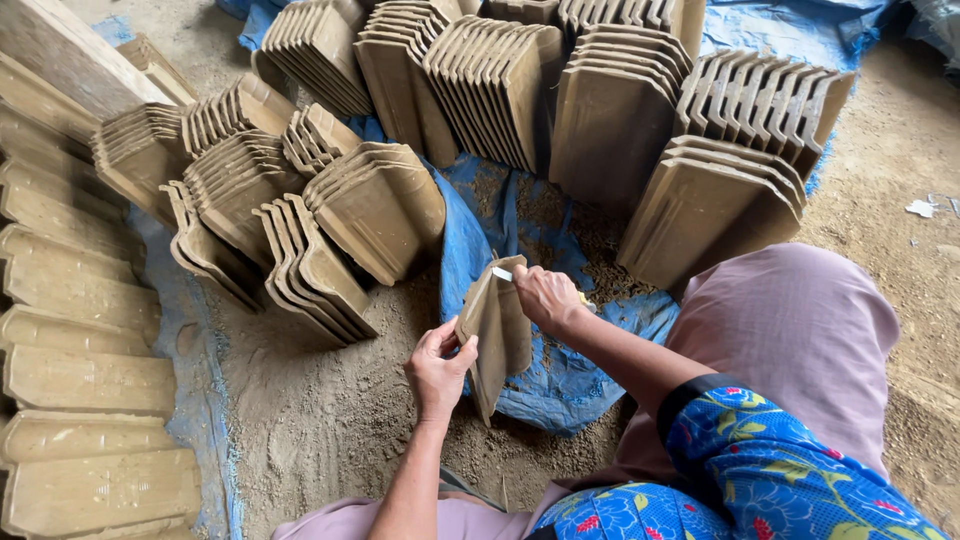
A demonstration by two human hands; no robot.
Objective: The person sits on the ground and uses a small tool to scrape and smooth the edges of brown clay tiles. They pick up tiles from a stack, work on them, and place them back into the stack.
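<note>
Left hand gripping the lower edge of an unfired clay roof tile standing upright over blue tarp, right hand clenching a small blade against its top edge, tile stacks leaning nearby on sandy floor.

From my feed I see a bare earthen floor, sandy and grey-brown, with loose crumbs of dirt scattered over it. A crumpled blue tarpaulin lies spread across its middle and runs on to the far edge. Stacks of unfired clay roof tiles stand on edge in leaning rows along the back and to the left, while another row of tiles lies flat down the left side. Small white scraps lie on the ground at right. The light is soft and even daylight.
</note>
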